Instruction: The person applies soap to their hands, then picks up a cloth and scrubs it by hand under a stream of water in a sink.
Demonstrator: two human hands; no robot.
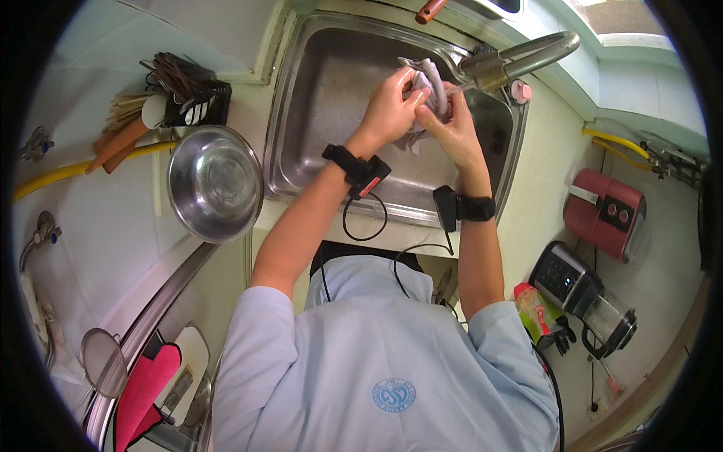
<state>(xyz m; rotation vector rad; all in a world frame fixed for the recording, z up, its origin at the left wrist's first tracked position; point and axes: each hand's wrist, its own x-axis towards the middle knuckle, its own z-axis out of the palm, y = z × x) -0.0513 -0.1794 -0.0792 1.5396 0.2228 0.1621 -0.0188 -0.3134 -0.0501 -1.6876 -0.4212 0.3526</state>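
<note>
Both hands grip one wet, bunched cloth, pale greyish-lilac, over the stainless steel sink. My left hand holds it from the left, thumb pressed against the folds. From the right, my right hand grips the same cloth, with its thumb at the lower edge and its fingers partly hidden behind. A loose end of the cloth hangs below, between the hands. Water runs from the metal faucet towards the cloth and my right fingers. A black strap with a small device and cable sits on each wrist.
A round steel basin stands on the counter left of the sink. Behind it is a black utensil holder with chopsticks. To the right are a red air fryer and a blender. A pink object sits beside the faucet.
</note>
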